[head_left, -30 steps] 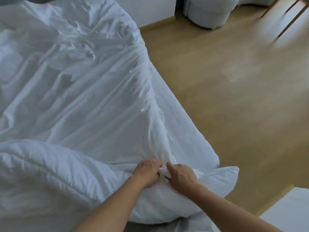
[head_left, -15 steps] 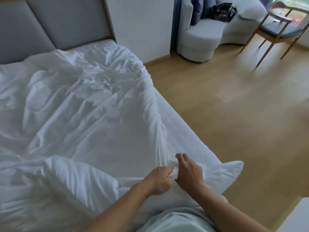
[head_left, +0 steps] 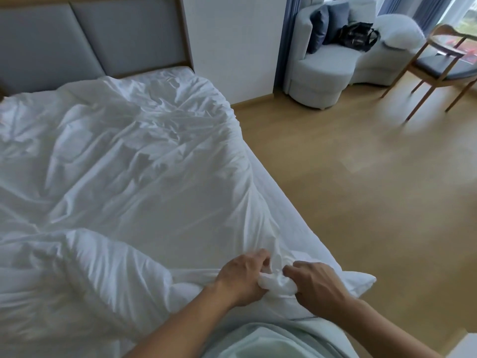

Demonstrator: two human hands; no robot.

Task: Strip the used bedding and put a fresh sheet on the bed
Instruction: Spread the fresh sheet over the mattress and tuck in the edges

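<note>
A crumpled white sheet (head_left: 144, 171) covers the bed (head_left: 289, 210) from the grey headboard down to the near corner. A bunched white duvet (head_left: 85, 270) lies across the near left of the bed, its corner poking out to the right. At the bed's near right corner my left hand (head_left: 242, 276) and my right hand (head_left: 313, 288) sit close together. Both grip a gathered bunch of the sheet (head_left: 277, 281) between them, fingers curled round the fabric.
Wooden floor (head_left: 361, 189) runs along the bed's right side. A grey armchair (head_left: 325, 71) with blue cushions and a black bag (head_left: 357, 37) stands at the back by the curtain. A wooden chair (head_left: 444, 65) stands at the far right. The padded headboard (head_left: 90, 40) backs the bed.
The view has lifted, bringing the headboard, armchair and wooden chair into sight. My hands have stayed at the bed corner, gathering more sheet between them.
</note>
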